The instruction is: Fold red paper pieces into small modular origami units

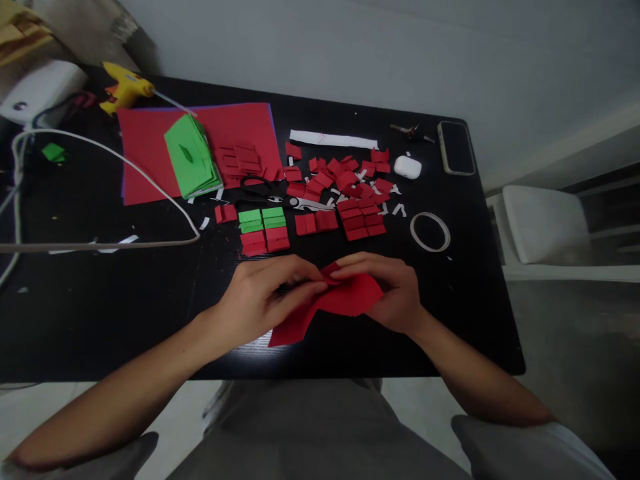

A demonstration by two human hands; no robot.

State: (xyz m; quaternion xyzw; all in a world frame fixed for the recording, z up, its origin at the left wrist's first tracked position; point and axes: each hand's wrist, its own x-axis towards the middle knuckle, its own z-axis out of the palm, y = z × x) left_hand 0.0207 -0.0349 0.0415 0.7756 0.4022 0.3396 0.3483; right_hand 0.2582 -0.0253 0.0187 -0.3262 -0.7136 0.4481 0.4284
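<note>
A sheet of red paper [350, 296], bent along a fold, is held between both hands over the front part of the black table. My left hand [273, 290] pinches it at the upper fold with thumb and fingers. At its other side my right hand [387, 287] grips it, fingers on top and thumb partly hidden. Just beyond the hands lie folded red paper pieces [361, 219] and two folded green paper pieces [262, 219]. Scissors [310, 204] rest among the loose red pieces.
Red sheets [145, 147] carry a green paper stack [191, 157]. A yellow glue gun [125, 88] stands back left, with a white cable [140, 175] looping across the left. At right are a tape ring [430, 232], an earbud case [407, 167], keys [413, 132] and a phone [456, 148].
</note>
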